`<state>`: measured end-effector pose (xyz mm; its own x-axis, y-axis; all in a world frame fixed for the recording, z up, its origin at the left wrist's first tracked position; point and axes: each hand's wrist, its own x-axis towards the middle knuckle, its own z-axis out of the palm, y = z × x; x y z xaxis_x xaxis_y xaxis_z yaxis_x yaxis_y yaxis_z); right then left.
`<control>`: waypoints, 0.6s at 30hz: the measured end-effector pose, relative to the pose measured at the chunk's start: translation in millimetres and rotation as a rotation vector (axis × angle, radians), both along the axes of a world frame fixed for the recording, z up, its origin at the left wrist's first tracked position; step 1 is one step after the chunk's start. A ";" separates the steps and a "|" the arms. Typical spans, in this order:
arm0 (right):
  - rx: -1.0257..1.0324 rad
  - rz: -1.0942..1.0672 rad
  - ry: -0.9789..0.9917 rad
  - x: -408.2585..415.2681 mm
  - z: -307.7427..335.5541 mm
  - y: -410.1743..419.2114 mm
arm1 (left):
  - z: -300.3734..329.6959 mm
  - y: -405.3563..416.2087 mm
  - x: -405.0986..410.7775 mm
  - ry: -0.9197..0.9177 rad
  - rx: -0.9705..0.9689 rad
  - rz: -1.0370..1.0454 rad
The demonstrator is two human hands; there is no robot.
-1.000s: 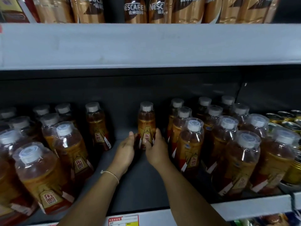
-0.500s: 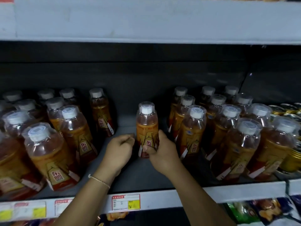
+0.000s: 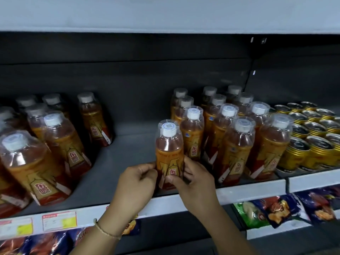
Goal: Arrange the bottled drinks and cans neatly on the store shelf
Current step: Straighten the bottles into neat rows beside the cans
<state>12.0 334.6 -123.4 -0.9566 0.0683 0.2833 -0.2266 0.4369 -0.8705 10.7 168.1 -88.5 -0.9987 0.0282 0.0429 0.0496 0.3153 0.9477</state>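
Observation:
An orange drink bottle (image 3: 169,150) with a white cap stands upright near the front edge of the grey shelf (image 3: 128,150). My right hand (image 3: 195,181) grips its lower label from the right, thumb across the front. My left hand (image 3: 137,183) pinches the bottle's lower left side with curled fingers. Rows of the same bottles (image 3: 230,137) stand to the right, and another group of bottles (image 3: 46,144) stands to the left. Gold cans (image 3: 312,133) fill the far right of the shelf.
A bare strip of shelf runs back between the two bottle groups. The white shelf lip (image 3: 248,190) carries price tags (image 3: 58,220) at the left. Snack bags (image 3: 276,210) hang below. The upper shelf's edge (image 3: 165,13) overhangs closely.
The single bottle has come forward from the back of the shelf to its front edge, held in both hands. The view has tilted down, hiding the upper shelf's bottles.

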 end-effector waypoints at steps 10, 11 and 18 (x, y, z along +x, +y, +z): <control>-0.094 -0.084 0.070 16.1 -16.6 43.4 | -2.5 45.8 15.7 0.059 0.075 -0.081; -0.104 -0.088 0.076 16.8 -18.8 45.8 | -1.9 48.9 16.3 0.072 0.068 -0.088; -0.131 -0.111 0.081 14.5 -20.1 55.1 | -5.6 66.3 15.6 0.051 0.107 -0.111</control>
<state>26.5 389.7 -143.6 -0.9156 0.2133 0.3408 -0.2551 0.3468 -0.9026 26.3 234.4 -94.1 -0.9861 0.1307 0.1024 0.1276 0.2023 0.9710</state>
